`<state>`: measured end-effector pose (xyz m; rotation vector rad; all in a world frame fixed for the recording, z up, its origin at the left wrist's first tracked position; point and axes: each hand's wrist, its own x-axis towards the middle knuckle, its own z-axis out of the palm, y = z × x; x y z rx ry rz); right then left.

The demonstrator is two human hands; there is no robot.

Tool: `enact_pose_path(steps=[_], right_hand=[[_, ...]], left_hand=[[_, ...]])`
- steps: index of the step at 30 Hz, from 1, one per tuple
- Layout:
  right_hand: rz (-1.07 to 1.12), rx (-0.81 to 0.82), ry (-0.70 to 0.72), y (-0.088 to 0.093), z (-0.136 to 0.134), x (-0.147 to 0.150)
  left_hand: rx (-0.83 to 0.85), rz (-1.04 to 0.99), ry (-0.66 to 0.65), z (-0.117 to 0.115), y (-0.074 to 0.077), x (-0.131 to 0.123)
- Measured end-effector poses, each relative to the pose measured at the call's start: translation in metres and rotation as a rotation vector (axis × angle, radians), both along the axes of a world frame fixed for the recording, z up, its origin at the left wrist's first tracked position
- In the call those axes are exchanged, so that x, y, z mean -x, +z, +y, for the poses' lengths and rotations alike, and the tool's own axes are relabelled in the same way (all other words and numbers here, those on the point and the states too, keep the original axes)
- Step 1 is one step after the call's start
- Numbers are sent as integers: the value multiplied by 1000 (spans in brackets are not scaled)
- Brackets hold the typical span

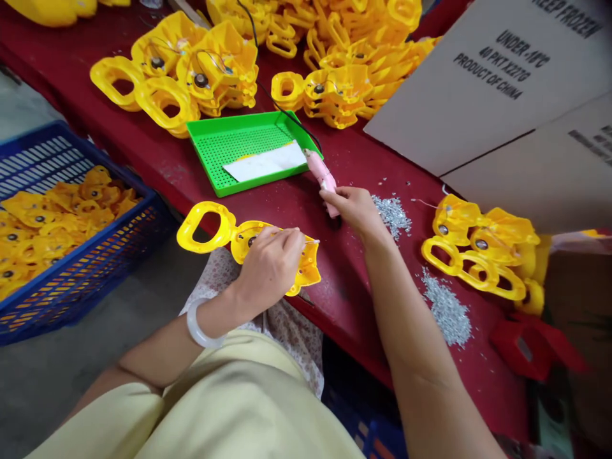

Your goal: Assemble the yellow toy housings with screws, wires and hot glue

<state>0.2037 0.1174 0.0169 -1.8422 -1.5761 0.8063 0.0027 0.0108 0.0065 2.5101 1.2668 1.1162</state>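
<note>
My right hand point(354, 207) is closed around a pink glue gun point(321, 175), whose tip points at the rim of the green tray point(215, 189). Below and to the left, my left hand point(272, 264) is over a yellow plastic shell point(308, 271) with a ring-shaped handle point(184, 233), at the table's near edge. Its fingers are pinched together, apparently on a thin wire point(313, 241) whose whitish end sticks out to the right. The palm hides the middle of the shell.
A white sheet point(268, 162) lies in the tray. Piled yellow shells point(210, 70) stand behind it, more point(488, 239) at right. Small silvery pieces point(447, 309) form heaps on the red-covered table point(354, 280). Cardboard boxes point(459, 121) rise at right; a blue crate point(95, 255) of shells stands left.
</note>
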Motion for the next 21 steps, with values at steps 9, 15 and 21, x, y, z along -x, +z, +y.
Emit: enact_pose_path(steps=[9, 15, 21], right_hand=[[618, 42, 68, 37, -36, -7], [801, 304, 311, 38, -65, -13], [728, 534, 436, 22, -75, -16]], left_hand=[[-69, -54, 278, 24, -8, 27], [-131, -83, 340, 30, -14, 26], [-144, -91, 354, 34, -16, 26]])
